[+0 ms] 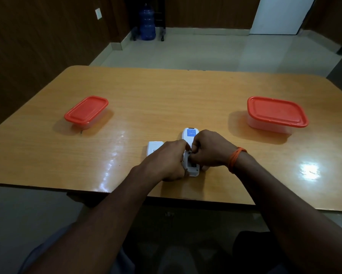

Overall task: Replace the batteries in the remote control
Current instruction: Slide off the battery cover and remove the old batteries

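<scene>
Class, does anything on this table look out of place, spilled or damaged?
Nothing spilled or damaged. The white cover lies detached left of the remote control, whose compartment is open; that fits a battery change.

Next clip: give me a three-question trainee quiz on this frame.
1. True or false: the remote lies with its back facing up.
2. Where is the battery cover? A) fitted on the remote B) on the table, left of the remote C) inside a box
3. Which wrist wears the orange thread?
Key: 1 true; 2 B; 3 that of the right hand.
</scene>
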